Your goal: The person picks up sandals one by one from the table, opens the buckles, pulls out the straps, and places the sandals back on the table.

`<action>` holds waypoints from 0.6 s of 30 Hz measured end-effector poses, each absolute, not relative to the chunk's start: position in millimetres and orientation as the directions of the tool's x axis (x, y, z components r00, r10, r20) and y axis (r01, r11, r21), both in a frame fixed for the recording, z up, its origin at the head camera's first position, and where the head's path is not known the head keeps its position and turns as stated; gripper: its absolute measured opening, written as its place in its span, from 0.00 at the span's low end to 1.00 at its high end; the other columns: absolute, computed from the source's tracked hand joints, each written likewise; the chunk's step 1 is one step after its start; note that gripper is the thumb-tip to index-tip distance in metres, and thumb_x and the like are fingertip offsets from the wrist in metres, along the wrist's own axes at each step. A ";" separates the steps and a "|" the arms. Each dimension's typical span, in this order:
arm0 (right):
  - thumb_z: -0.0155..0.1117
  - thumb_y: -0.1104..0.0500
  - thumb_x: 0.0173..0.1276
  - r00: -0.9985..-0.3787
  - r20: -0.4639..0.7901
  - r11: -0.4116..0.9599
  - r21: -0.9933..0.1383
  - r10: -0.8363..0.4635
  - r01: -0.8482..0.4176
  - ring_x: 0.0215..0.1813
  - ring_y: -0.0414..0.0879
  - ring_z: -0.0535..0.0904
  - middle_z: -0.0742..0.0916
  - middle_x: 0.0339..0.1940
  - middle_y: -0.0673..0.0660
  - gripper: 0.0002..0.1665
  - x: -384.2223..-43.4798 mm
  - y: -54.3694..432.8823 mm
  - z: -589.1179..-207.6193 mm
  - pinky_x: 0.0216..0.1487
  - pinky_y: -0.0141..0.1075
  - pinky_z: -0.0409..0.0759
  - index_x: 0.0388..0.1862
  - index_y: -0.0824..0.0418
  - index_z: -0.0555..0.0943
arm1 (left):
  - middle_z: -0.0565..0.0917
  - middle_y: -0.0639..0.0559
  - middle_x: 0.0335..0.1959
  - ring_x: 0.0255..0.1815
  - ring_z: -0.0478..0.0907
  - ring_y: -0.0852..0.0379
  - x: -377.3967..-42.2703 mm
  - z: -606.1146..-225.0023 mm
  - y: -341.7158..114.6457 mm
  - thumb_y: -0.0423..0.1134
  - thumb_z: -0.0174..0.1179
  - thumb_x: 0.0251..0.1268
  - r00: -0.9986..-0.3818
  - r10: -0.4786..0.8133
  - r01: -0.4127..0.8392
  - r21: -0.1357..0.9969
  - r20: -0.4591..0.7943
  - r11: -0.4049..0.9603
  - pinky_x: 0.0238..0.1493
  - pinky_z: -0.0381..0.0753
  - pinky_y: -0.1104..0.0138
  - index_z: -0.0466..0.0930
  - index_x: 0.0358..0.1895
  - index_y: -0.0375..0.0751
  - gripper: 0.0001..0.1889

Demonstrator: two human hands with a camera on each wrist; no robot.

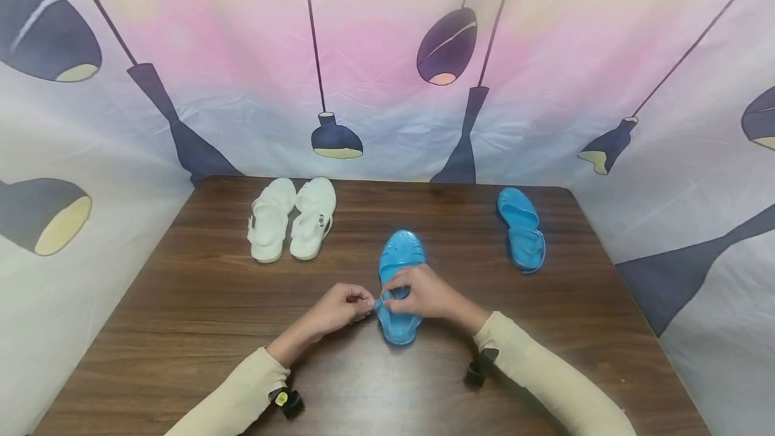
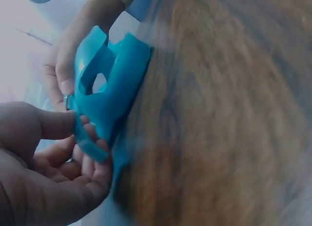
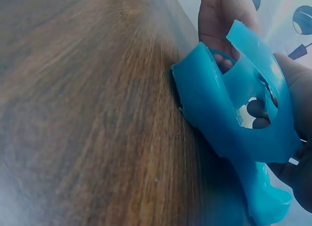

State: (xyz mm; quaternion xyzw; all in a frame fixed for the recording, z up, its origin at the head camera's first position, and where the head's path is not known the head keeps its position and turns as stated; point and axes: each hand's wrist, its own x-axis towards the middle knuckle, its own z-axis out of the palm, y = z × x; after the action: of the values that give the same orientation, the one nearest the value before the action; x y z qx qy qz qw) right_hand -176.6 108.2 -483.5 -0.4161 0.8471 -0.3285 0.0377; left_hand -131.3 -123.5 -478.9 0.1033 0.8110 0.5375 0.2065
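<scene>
Note blue sandal on worktop beneath the nearer right hand, just beside the left hand, aligned lengthwise away from both, with strap pinched by the left and buckle by the right.

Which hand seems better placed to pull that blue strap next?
Probably the left hand: it already pinches the strap, off to the sandal's left side. The right hand grips the sandal near the buckle, so it seems better suited to steadying.
</scene>
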 end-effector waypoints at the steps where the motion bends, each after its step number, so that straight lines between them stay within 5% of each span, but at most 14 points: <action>1: 0.74 0.55 0.62 -0.654 0.209 0.441 -0.587 -0.727 -0.678 0.33 0.33 0.77 0.88 0.34 0.43 0.09 -176.5 107.7 -484.0 0.35 0.27 0.79 0.41 0.55 0.91 | 0.82 0.52 0.31 0.32 0.74 0.59 -131.2 -479.4 -122.4 0.36 0.59 0.76 -0.893 0.391 -0.060 0.919 -0.224 0.389 0.33 0.75 0.68 0.85 0.42 0.33 0.10; 10: 0.74 0.55 0.63 -0.665 0.207 0.444 -0.600 -0.718 -0.665 0.34 0.34 0.80 0.89 0.36 0.44 0.10 -175.5 105.2 -483.5 0.37 0.26 0.80 0.43 0.56 0.91 | 0.84 0.50 0.33 0.31 0.75 0.59 -130.3 -481.4 -115.4 0.35 0.60 0.74 -0.922 0.349 -0.038 0.939 -0.165 0.342 0.30 0.75 0.69 0.85 0.45 0.31 0.09; 18: 0.74 0.56 0.64 -0.666 0.194 0.446 -0.606 -0.720 -0.659 0.35 0.35 0.79 0.89 0.38 0.45 0.11 -175.2 108.5 -482.8 0.36 0.27 0.80 0.44 0.56 0.90 | 0.83 0.47 0.32 0.31 0.77 0.57 -135.9 -474.8 -124.2 0.37 0.58 0.75 -0.861 0.455 -0.004 0.898 -0.227 0.440 0.30 0.80 0.64 0.83 0.43 0.35 0.08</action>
State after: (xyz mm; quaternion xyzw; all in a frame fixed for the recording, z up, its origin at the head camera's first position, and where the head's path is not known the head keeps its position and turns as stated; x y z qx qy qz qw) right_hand -175.2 108.5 -482.8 -0.4060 0.8491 -0.3348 0.0460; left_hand -135.9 -124.2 -474.8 0.1380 0.8183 0.5107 0.2248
